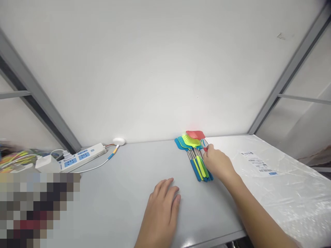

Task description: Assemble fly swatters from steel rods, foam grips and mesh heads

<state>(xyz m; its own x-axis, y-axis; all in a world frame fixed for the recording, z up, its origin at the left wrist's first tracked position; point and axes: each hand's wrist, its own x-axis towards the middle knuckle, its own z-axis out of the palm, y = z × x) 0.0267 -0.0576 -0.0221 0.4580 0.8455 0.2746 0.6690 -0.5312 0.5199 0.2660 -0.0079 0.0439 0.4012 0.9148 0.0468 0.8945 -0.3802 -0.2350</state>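
My right hand [217,161] is closed round the handle of a red fly swatter [196,134]. The red head is raised over the upper end of a pile of fly swatters [198,162] and looks slightly blurred. Blue, teal and yellow-green heads in the pile fan out toward the wall, with metal shafts and blue, yellow and green handles pointing toward me. My fingers hide most of the red handle. Left of the pile, my left hand [164,203] rests near the grey tabletop with its fingers apart, holding nothing.
On the left lies a white power strip [88,157] with plugs and cables. A round white device [119,141] sits by the wall with a cable. Clear plastic wrap with a printed label [258,163] covers the right side. Metal frame posts stand at both sides.
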